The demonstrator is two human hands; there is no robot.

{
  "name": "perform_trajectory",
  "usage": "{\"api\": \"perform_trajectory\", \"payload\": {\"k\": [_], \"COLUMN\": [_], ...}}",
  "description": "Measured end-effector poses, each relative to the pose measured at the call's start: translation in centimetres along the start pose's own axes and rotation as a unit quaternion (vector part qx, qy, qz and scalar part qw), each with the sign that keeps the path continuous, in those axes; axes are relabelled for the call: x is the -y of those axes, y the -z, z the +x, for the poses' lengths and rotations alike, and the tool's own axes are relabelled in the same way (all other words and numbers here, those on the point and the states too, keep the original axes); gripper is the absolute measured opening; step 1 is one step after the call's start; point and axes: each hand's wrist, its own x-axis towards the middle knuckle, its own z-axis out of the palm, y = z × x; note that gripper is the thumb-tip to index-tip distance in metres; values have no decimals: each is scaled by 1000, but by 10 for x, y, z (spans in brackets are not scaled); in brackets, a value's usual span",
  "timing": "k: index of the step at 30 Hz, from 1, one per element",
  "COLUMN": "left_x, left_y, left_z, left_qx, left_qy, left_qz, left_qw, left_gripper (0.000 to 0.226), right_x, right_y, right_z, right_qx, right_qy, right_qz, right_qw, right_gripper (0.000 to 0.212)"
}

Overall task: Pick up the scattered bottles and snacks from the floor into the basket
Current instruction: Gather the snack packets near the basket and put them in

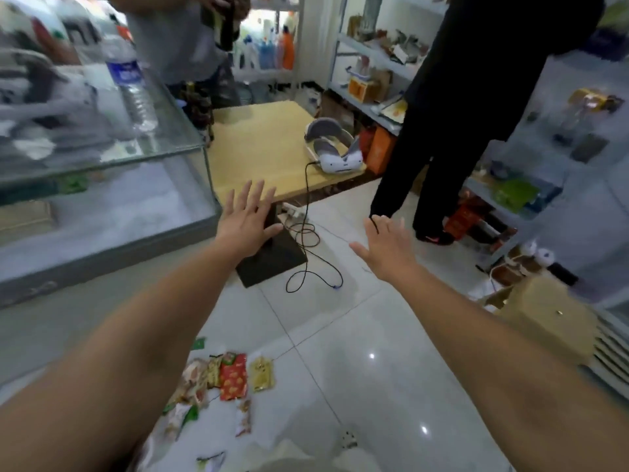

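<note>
Several snack packets lie scattered on the white tile floor near the bottom of the view: a red packet (233, 379), a yellow packet (262, 373), a small packet (243, 420) and others partly hidden under my left forearm. My left hand (246, 221) is stretched forward, fingers spread, holding nothing. My right hand (386, 247) is likewise held out flat and empty, well above the snacks. No basket is in view. A clear water bottle (131, 83) stands on the glass counter.
A glass display counter (102, 199) fills the left. A low wooden table (269, 148) holds a white headset (335, 148), its black cable (308, 253) looping over the floor. A person in black (452, 114) stands at right by shelves; another person stands behind. A cardboard box (544, 318) sits at right.
</note>
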Motion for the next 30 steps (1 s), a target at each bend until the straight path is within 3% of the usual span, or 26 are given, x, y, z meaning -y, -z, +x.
{"api": "perform_trajectory", "payload": {"k": [6,10,15,19,24,27,30], "left_x": [52,50,15,1,2,6,18], "left_y": [-6,-7,-12,-34,-87,-149,-246], "left_z": [-50,-111,-192,-227,-232,-224,-219], "left_qx": [-17,-31,-15,-23,-38,-46,-59], "left_qy": [233,386,547,615,656,671,683], "left_qz": [2,-19,-14,-14,-28,-50,-56], "left_qw": [972,922,837,788,753,738,726], "left_gripper": [76,74,74,74,75,74,73], "right_x": [50,87,130,159,194,215,243], "right_y": [4,8,-5,-32,-89,-150,-240], "right_z": [85,107,100,90,97,111,128], "right_qx": [-32,-49,-50,-34,-26,-36,-28], "right_qy": [255,412,546,613,638,647,657], "right_qz": [1,-15,-45,-61,-61,-56,-53], "right_qw": [966,910,835,787,767,760,751], "right_gripper": [64,64,65,64,68,80,78]}}
